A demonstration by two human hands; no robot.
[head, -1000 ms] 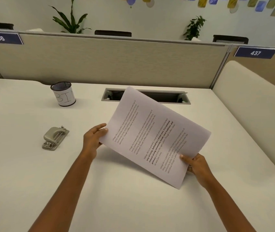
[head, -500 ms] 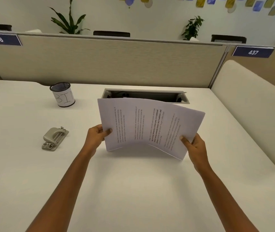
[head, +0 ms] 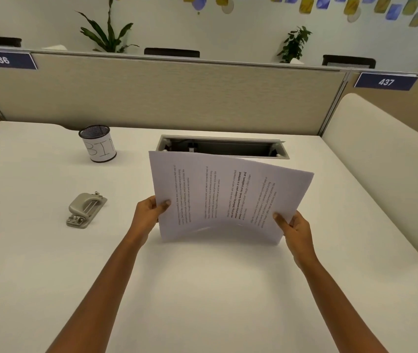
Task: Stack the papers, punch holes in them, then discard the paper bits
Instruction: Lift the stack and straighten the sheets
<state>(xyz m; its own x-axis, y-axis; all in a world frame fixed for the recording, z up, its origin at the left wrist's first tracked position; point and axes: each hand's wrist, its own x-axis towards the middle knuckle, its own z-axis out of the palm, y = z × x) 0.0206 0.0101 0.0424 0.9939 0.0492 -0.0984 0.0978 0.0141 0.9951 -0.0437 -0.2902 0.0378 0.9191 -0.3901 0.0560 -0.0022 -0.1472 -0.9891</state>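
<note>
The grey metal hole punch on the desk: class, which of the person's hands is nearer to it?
Left. The left hand grips the papers' edge just right of the hole punch; the right hand holds the far edge.

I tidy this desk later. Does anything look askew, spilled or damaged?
Nothing spilled or damaged. The papers bow between the left hand and right hand, printed lines running sideways. The punch lies at an angle.

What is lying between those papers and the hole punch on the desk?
Nothing visible. The papers, held upright by the left hand and right hand, have only bare desk between them and the hole punch to their left.
</note>
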